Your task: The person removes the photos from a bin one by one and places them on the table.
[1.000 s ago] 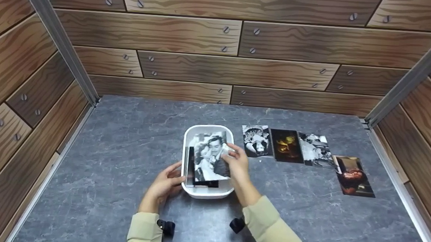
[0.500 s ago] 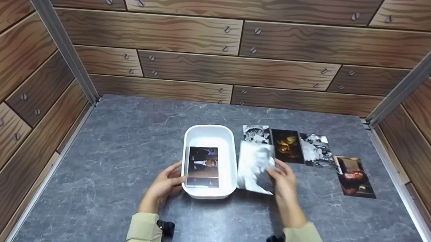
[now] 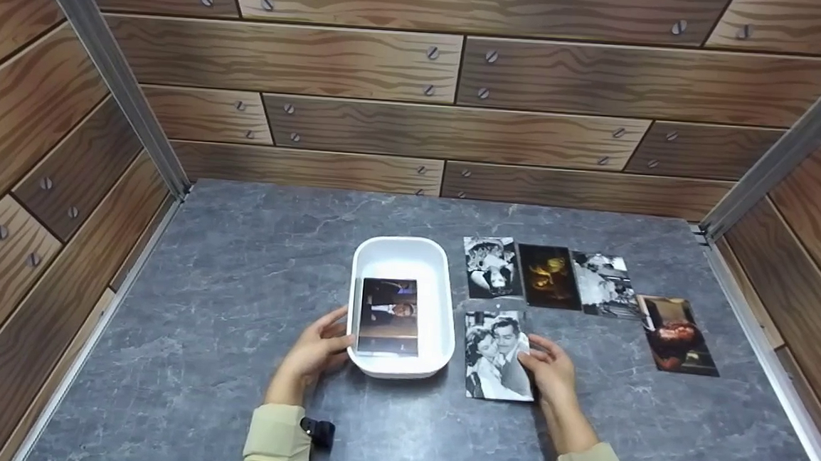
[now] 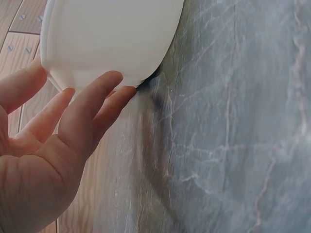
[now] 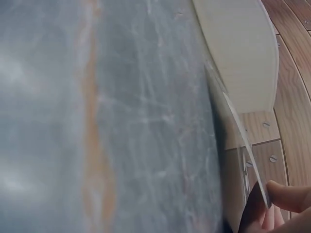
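Note:
A black-and-white photo [image 3: 497, 357] of a couple is pinched at its right edge between the thumb and fingers of my right hand [image 3: 551, 374]. It lies over the table, just right of a white plastic bin [image 3: 433, 360]. In the right wrist view the photo [image 5: 243, 131] shows edge-on, tilted up from the table at the gripped side. My left hand [image 3: 318, 346] touches the bin's left side, thumb at the rim. Its fingers [image 4: 82, 111] reach out nearly straight against the bin's outer wall [image 4: 112, 43]. Inside the bin lies a colour photo [image 3: 389, 318] of a suited figure.
A row behind the held photo has a black-and-white portrait [image 3: 491, 267], a dark golden photo [image 3: 550, 276] and another black-and-white photo [image 3: 601, 285]. A reddish-brown photo [image 3: 676, 336] lies farther right, angled. Wood-patterned walls [image 3: 360, 124] enclose the grey table [image 3: 252, 249].
My right hand has carried the black-and-white couple photo from above the bin rightward and down toward the table, uncovering the colour photo inside. My left hand has stayed at the bin.

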`<action>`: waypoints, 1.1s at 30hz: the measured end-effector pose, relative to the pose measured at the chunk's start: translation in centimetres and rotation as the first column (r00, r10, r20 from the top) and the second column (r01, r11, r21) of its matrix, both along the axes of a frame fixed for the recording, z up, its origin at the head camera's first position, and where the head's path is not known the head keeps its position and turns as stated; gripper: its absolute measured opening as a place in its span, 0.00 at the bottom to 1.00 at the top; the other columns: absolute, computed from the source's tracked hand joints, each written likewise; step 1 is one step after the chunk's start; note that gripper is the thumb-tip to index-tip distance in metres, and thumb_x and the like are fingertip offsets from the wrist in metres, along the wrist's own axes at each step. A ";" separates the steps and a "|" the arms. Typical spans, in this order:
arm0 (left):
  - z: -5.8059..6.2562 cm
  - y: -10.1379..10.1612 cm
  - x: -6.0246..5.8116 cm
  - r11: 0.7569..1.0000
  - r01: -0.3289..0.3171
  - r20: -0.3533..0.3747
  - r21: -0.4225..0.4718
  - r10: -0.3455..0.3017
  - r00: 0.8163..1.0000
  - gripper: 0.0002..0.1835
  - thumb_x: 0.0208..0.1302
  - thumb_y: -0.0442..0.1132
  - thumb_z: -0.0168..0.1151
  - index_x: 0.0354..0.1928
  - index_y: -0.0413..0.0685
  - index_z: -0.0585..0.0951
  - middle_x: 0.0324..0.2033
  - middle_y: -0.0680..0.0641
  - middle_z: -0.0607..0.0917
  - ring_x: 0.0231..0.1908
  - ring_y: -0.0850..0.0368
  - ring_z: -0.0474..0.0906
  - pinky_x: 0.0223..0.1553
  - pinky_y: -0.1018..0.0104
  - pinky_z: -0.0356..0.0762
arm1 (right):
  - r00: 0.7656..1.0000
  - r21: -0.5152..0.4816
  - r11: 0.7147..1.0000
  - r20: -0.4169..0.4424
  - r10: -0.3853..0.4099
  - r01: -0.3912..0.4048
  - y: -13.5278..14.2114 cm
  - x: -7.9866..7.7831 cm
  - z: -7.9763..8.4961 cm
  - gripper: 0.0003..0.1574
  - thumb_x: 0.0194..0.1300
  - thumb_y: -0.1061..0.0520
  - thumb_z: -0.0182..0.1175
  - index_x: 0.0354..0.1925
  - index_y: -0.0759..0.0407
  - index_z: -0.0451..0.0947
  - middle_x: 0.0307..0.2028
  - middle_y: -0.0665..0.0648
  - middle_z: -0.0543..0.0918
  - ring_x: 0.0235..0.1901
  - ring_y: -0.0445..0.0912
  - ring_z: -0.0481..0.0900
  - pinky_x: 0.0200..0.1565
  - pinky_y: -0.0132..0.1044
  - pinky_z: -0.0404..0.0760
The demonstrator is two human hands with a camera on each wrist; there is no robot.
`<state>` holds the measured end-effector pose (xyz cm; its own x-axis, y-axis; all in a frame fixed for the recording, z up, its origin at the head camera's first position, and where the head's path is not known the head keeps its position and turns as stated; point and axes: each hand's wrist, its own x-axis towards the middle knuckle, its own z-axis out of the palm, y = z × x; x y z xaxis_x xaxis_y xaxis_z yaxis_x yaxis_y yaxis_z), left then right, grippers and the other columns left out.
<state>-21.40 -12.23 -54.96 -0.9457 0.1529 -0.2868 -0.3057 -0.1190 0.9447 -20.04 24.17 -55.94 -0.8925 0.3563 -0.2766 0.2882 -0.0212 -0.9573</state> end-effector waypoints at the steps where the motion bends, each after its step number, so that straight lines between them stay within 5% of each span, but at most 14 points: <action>1: 0.0 0.0 0.0 1.000 0.003 -0.004 0.002 -0.003 1.000 0.35 0.62 0.26 0.58 0.71 0.33 0.58 0.64 0.23 0.66 0.52 0.44 0.79 0.49 0.57 0.83 | 1.000 0.015 1.000 -0.001 0.001 -0.001 0.0 0.0 -0.1 0.31 0.56 0.73 0.62 0.58 0.78 0.68 0.22 0.45 0.79 0.25 0.33 0.75 0.31 0.22 0.74; 23: 0.1 0.4 0.1 1.000 -0.016 0.005 0.018 0.016 1.000 0.35 0.63 0.25 0.57 0.71 0.33 0.58 0.64 0.23 0.66 0.51 0.45 0.78 0.51 0.55 0.82 | 0.995 0.192 0.977 0.073 0.075 -0.088 -0.1 0.2 0.8 0.32 0.59 0.62 0.64 0.59 0.76 0.70 0.32 0.50 0.78 0.32 0.36 0.72 0.31 0.24 0.72; 26: 0.1 0.4 0.1 1.000 -0.020 0.012 0.012 0.020 1.000 0.35 0.63 0.25 0.57 0.71 0.34 0.59 0.63 0.24 0.67 0.50 0.46 0.79 0.49 0.57 0.83 | 0.995 0.176 0.981 0.067 0.073 -0.084 -0.3 -0.2 1.7 0.37 0.61 0.60 0.62 0.64 0.75 0.64 0.46 0.66 0.79 0.45 0.47 0.75 0.41 0.28 0.73; 28: 0.1 0.4 0.1 1.000 -0.024 0.015 0.003 0.024 1.000 0.34 0.63 0.25 0.57 0.71 0.34 0.60 0.63 0.24 0.68 0.49 0.47 0.79 0.48 0.58 0.83 | 0.996 0.136 0.987 0.050 0.074 -0.080 -0.7 -0.8 2.6 0.40 0.63 0.59 0.61 0.68 0.72 0.59 0.60 0.72 0.71 0.59 0.56 0.70 0.53 0.36 0.75; 33: 0.0 0.4 0.1 1.000 -0.020 0.008 0.006 0.020 1.000 0.34 0.62 0.25 0.57 0.71 0.34 0.60 0.62 0.23 0.68 0.49 0.47 0.79 0.47 0.58 0.83 | 0.995 -0.006 0.997 -0.063 0.072 -0.072 -3.0 -2.7 4.8 0.45 0.65 0.62 0.59 0.73 0.67 0.50 0.70 0.74 0.55 0.69 0.65 0.55 0.69 0.54 0.61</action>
<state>-21.33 -11.88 -55.00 -0.9463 0.1356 -0.2935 -0.3107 -0.1311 0.9414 -22.75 21.16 -51.15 -0.9314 0.2886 -0.2220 0.2288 -0.0103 -0.9734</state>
